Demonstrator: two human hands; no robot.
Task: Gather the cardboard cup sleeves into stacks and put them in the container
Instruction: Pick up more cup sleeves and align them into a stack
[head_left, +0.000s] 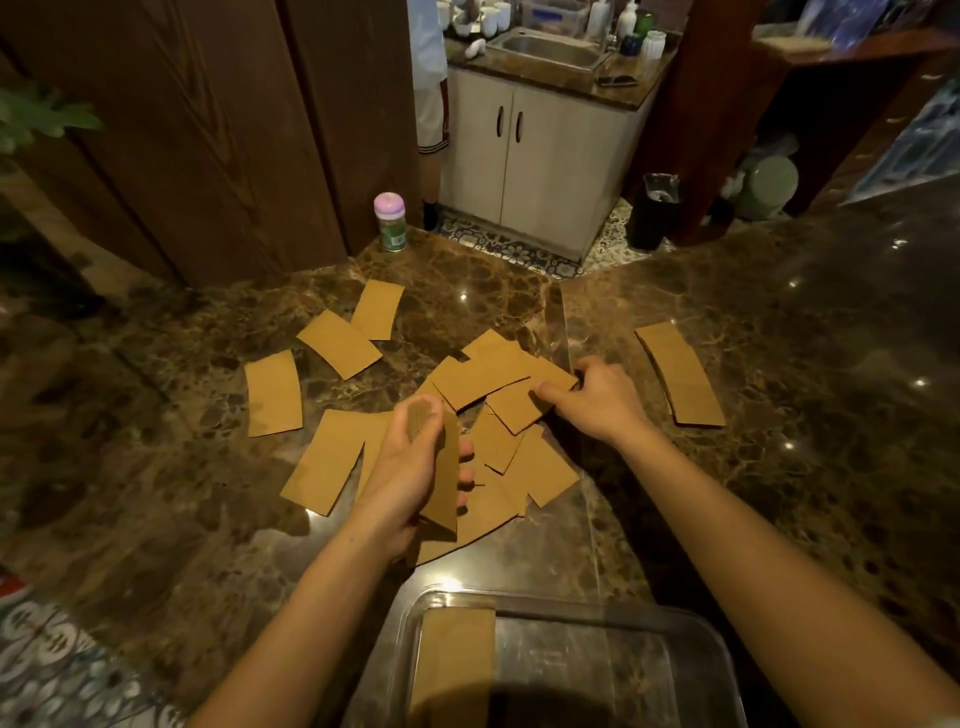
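Inspecting from: head view, looking down over a glossy brown marble bench (701, 322).
Left hand: the left hand (415, 467) is clamped on a small stack of flat tan cardboard cup sleeves (445, 483), held on edge above the bench, thumb over the top end and fingers wrapped round the far face.
Right hand: the right hand (597, 397) rests on the loose pile, thumb and fingers pinched together on the corner of one tan sleeve (519, 410) at the pile's right side.
Loose pile: overlapping tan cardboard sleeves (488, 382) lie in a heap at bench centre, between the two hands.
Outlying sleeves, left: a single sleeve (272, 395) lies flat left of the pile; two more (340, 345) overlap further back; another large one (324, 462) lies just left of the left hand.
Outlying stack, right: a neat stack of curved tan sleeves (680, 374) lies apart from the pile, right of the right hand.
Container: a shallow rectangular metal tray (691, 629) sits at the near edge, between the forearms.
Container contents: one stack of tan sleeves (457, 660) lies flat along the tray's left side.
Other items: a small bottle with a pink cap (390, 221) stands at the far end of the bench, well apart from the sleeves.
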